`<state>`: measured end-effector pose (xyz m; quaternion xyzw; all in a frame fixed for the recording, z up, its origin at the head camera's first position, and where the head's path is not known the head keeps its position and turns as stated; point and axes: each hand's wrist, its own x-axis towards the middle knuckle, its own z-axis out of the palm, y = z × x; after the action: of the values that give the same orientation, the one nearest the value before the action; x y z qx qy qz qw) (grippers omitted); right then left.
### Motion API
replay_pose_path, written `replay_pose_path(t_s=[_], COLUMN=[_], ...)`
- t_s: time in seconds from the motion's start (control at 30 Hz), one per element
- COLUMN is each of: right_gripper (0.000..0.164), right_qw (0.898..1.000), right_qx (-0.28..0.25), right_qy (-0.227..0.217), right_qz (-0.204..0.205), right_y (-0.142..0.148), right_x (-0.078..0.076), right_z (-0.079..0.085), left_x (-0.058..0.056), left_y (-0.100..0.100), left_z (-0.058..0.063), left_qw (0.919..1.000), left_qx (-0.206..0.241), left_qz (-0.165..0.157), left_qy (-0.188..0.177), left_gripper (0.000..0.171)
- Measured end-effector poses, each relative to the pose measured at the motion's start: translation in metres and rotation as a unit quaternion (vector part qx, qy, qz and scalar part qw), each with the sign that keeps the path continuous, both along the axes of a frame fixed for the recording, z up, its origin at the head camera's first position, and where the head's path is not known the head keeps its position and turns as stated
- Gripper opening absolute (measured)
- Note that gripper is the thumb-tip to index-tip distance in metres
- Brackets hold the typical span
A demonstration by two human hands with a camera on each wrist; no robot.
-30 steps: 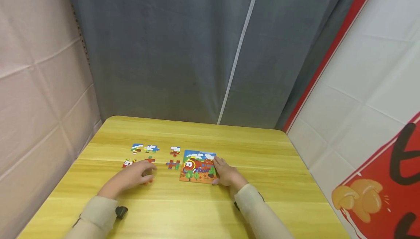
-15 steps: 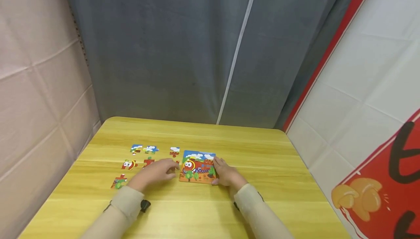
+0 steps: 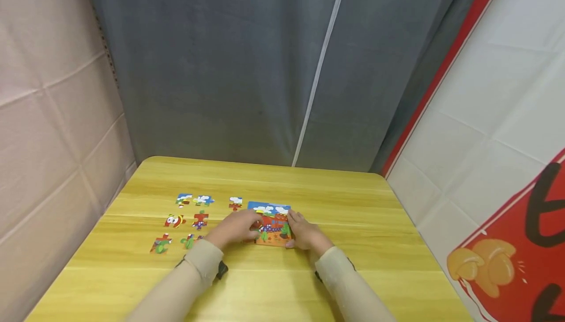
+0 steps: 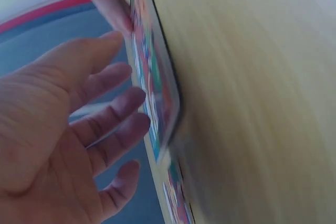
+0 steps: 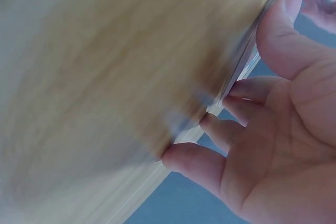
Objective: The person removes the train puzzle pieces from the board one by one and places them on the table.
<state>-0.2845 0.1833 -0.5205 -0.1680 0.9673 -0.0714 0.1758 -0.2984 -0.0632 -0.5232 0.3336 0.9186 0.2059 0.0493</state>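
A square picture board (image 3: 274, 224) with a cartoon train lies flat on the table. Over its left part hovers my left hand (image 3: 234, 229), the fingers loosely bent. The left wrist view shows this left hand (image 4: 68, 135) with nothing between thumb and fingers, beside the board's edge. At the board's right edge rests my right hand (image 3: 305, 235), its thumb by the near corner. In the right wrist view, the right hand (image 5: 278, 124) touches the edge with its thumb, and its fingertips reach the edge and tabletop. The board's left side is partly hidden.
Loose jigsaw pieces lie left of the board, among them an eyes piece (image 3: 174, 221), a red piece (image 3: 200, 220), a cloud piece (image 3: 236, 203) and a green-and-orange piece (image 3: 160, 244). The wooden table (image 3: 353, 214) ends at a grey curtain (image 3: 220, 91).
My left hand has moved right, from above the loose pieces to over the board's left part. Pieces it covered earlier now show. The right hand and the board have stayed put.
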Motion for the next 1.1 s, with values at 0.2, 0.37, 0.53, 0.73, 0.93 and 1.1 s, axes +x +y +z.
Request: replay_pose_path(t_s=[0.2,0.37,0.53,0.73,0.93,1.1], right_gripper=[0.097,0.096,0.097,0.097,0.095,0.095], right_qw=[1.000,1.000,1.000,1.000,1.000,1.000], right_qx=[0.007,0.011,0.008,0.008,0.006,0.007], right_qy=[0.003,0.003,0.005,0.008,0.010,0.008], right_qz=[0.004,0.004,0.006,0.007,0.006,0.007], right_y=[0.001,0.000,0.001,0.001,0.001,0.001], right_x=[0.000,0.000,-0.001,-0.001,-0.001,0.000], right_z=[0.000,0.001,0.000,-0.001,-0.002,-0.001], left_x=[-0.003,0.003,0.007,0.008,0.008,0.007], left_y=[0.024,0.038,0.046,0.054,0.055,0.055], left_z=[-0.005,-0.002,-0.004,-0.010,-0.013,-0.012], left_qw=[0.9966,0.9926,0.9931,0.9944,0.9988,0.9997], left_qx=[-0.068,-0.093,-0.085,-0.076,-0.020,0.013], left_qz=[0.007,0.002,0.004,0.014,0.016,0.018], left_qy=[0.046,0.079,0.081,0.072,0.043,0.012], left_gripper=[0.035,0.043,0.040,0.042,0.034,0.034])
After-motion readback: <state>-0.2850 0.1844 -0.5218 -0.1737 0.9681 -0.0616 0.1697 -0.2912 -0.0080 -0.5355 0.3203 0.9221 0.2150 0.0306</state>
